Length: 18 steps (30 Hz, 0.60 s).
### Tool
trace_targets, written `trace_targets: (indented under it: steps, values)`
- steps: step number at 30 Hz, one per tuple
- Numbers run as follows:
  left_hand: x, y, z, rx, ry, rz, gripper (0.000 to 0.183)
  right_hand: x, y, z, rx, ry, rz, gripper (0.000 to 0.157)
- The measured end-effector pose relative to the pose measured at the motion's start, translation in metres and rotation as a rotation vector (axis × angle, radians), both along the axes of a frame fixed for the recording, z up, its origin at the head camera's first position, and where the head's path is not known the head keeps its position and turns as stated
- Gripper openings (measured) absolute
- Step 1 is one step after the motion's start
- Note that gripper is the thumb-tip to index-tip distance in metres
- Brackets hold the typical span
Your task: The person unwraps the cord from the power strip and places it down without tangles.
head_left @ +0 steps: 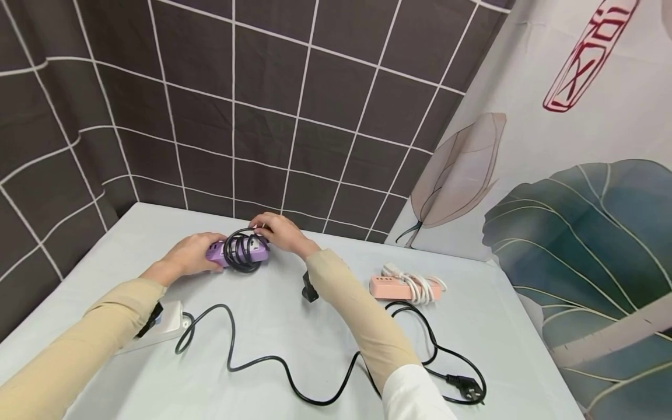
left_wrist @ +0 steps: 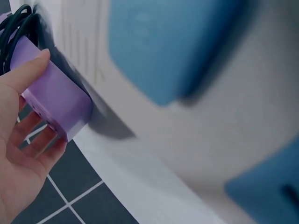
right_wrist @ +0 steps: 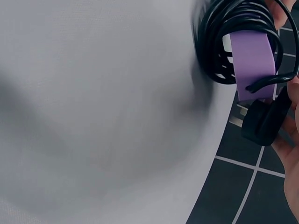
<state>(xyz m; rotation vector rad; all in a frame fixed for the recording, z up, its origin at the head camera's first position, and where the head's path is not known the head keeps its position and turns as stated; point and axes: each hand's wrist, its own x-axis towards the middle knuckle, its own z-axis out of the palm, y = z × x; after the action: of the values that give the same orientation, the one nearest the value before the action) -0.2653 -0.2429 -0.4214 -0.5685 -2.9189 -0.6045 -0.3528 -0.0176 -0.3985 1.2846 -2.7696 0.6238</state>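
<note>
At the far left part of the table, a purple power strip has its black cord wound in several loops round its middle. My left hand grips the strip's left end, thumb on one side and fingers on the other in the left wrist view. At the other end, my right hand holds the black plug of that cord. The plug's metal prongs stick out beside the purple end in the right wrist view, where much of this hand lies outside the picture.
A white power strip lies under my left forearm. Its long black cord snakes to a black plug at right. A coral power strip wrapped in white cord lies right of my right arm, which partly hides a small black object.
</note>
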Motion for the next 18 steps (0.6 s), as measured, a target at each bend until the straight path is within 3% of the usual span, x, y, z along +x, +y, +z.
trace_targets:
  steps: [10,18]
  values:
    - [0.0007,0.0028,0.0040,-0.021,-0.009,0.016,0.068,0.0058,-0.0025,0.0014,0.039,0.059,-0.072,0.021]
    - [-0.0009,0.0049,0.0024,-0.025,-0.020,0.018,0.066,0.0090,-0.0012,0.0036,0.032,0.059,-0.079,0.021]
